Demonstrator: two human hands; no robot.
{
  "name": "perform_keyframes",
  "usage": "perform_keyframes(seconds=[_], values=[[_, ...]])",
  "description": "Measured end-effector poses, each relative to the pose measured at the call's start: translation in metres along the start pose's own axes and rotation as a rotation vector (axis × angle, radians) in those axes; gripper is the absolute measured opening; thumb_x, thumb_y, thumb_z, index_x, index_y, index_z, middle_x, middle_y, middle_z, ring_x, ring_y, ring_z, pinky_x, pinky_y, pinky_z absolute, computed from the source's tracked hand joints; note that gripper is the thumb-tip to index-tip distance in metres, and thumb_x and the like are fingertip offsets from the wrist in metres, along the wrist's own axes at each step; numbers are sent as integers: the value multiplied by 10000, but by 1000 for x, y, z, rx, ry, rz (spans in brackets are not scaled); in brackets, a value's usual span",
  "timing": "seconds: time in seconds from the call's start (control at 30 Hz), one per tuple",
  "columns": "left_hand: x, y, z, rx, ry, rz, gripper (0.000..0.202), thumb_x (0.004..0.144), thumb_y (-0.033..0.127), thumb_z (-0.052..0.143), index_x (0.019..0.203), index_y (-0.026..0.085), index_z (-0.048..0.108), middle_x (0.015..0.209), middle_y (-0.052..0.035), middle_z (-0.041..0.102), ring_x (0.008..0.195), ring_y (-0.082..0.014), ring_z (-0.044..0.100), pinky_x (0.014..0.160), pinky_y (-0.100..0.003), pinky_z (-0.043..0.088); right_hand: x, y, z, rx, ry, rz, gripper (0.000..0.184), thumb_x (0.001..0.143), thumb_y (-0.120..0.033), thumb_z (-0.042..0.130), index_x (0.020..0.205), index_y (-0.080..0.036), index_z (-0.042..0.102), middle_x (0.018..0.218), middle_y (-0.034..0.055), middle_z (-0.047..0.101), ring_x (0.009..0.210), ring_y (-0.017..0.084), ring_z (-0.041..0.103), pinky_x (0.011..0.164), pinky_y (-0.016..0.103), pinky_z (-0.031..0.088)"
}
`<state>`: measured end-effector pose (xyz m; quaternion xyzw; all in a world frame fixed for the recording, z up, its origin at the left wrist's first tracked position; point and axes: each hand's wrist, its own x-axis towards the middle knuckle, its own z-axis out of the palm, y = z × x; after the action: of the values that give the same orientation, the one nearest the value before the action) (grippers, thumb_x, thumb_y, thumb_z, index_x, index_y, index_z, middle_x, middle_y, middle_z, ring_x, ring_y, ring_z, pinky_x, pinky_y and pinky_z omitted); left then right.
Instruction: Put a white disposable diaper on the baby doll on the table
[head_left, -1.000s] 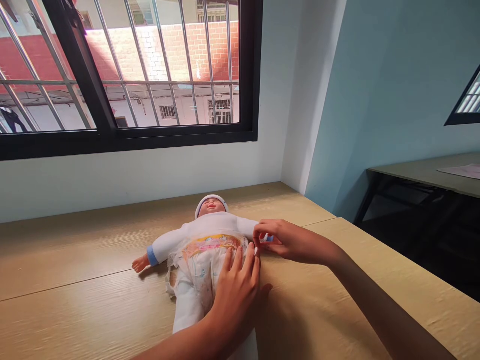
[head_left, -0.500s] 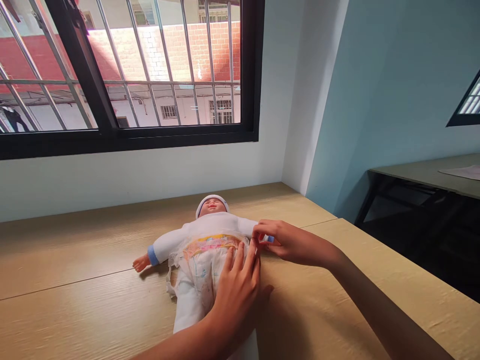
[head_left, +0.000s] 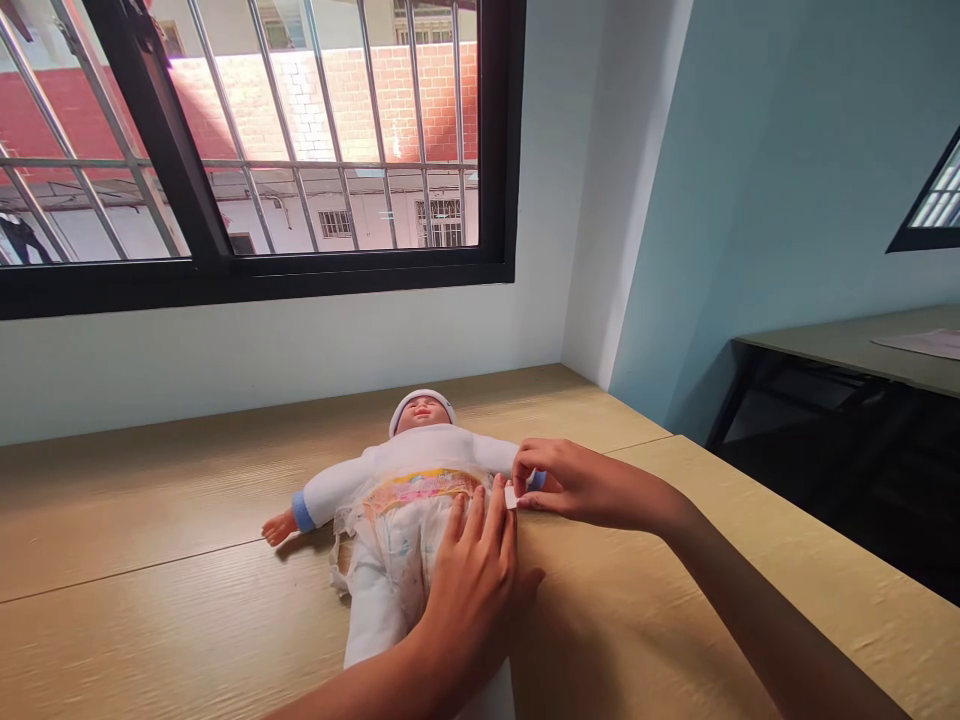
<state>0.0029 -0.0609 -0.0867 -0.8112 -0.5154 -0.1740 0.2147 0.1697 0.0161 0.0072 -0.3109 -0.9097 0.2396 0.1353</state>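
A baby doll in a white long-sleeved top and white cap lies on its back on a light wood table. It wears a white disposable diaper with a colourful printed waistband. My left hand rests flat on the diaper's front, fingers spread. My right hand pinches a small white diaper tab at the doll's waist, on the side near its arm. The doll's lower legs are partly hidden behind my left hand.
A black-framed window with metal bars runs along the wall behind the table. A dark-legged second table with a sheet on it stands to the right, beyond the wooden table's edge.
The white tab now shows clearly between my right fingers, and my right hand has shifted slightly toward the diaper's waist. My left hand stays pressed on the diaper.
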Motion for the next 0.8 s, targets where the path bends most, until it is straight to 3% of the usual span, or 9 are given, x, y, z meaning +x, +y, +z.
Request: perform_keyframes(seconds=[0.43,0.8], values=[[-1,0,0,4,-1,4,598,892,440,487,1362,72,440,1474,-157,362,1309,-324,422,1070,-473,391,-4,-9,-4,-20,-32,12,222,852,-381,589,773,-174,599,856,40,616,750,166,544,644,264,408],[-1,0,1,13,6,8,604,885,440,504,1360,73,438,1465,-163,377,1305,-315,430,1072,-470,386,-2,-10,0,-50,-17,35,160,841,-317,585,775,-172,601,831,53,622,743,178,552,622,268,406]])
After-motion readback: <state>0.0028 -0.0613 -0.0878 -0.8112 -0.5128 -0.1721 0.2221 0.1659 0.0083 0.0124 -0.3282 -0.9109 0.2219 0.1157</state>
